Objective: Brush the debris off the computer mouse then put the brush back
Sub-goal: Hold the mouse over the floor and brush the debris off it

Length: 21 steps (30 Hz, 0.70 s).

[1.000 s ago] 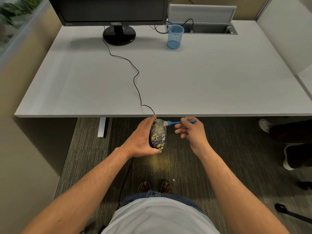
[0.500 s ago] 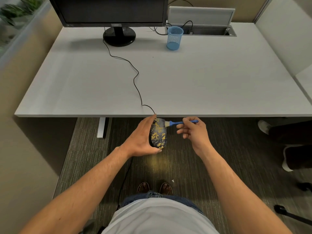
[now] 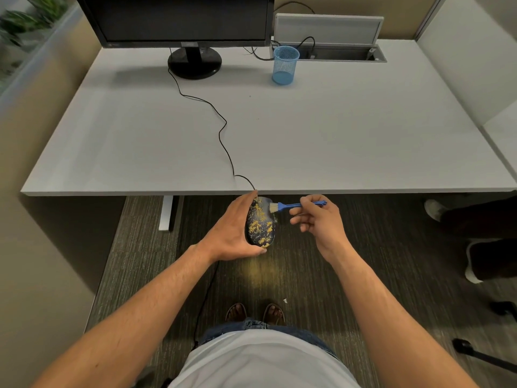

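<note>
An office cubicle. A monitor (image 3: 179, 21) stands far left on a grey desk (image 3: 307, 141). Partition panels (image 3: 461, 57) enclose it.

Open desk (image 3: 363, 141), cable (image 3: 221, 130) crossing left, mesh cup (image 3: 285, 65) far back

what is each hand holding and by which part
The left hand grips the black debris-speckled computer mouse around its left side and rear. The right hand pinches the small blue-handled brush by its handle.

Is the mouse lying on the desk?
No, the left hand holds the mouse in the air, below the desk edge.
</note>
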Available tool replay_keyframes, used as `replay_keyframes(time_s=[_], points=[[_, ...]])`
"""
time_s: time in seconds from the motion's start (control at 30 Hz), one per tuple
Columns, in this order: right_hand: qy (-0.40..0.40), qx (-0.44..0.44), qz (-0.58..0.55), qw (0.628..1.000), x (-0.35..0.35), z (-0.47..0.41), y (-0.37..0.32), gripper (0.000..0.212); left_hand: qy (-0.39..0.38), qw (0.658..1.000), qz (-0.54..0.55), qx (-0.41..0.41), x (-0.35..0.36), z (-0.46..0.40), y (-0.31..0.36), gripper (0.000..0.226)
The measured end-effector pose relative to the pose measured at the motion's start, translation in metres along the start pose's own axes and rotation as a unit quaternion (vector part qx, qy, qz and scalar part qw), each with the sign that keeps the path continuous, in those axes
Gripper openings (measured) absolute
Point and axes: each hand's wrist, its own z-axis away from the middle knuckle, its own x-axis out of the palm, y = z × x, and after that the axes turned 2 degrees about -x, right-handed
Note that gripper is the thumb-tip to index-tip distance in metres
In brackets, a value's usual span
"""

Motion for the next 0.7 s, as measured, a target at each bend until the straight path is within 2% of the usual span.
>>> replay_keyframes(time_s=[0.13, 0.33, 0.53, 0.7], points=[[-0.03, -0.001, 0.015, 0.999, 0.007, 0.004, 0.003, 0.01, 0.003, 1.0, 0.0, 0.003, 0.001, 0.001, 0.002, 0.128], [0.015, 0.004, 0.012, 1.0, -0.005, 0.004, 0.003, 0.008, 0.006, 1.0, 0.002, 0.001, -0.001, 0.001, 0.003, 0.129], [-0.029, 0.005, 0.003, 1.0, 0.005, 0.007, 0.006, 0.011, 0.006, 1.0, 0.002, 0.004, 0.001, 0.0, 0.003, 0.128], [0.005, 0.018, 0.008, 1.0, -0.007, 0.005, 0.005, 0.011, 0.003, 1.0, -0.002, 0.004, 0.001, -0.001, 0.001, 0.127]])
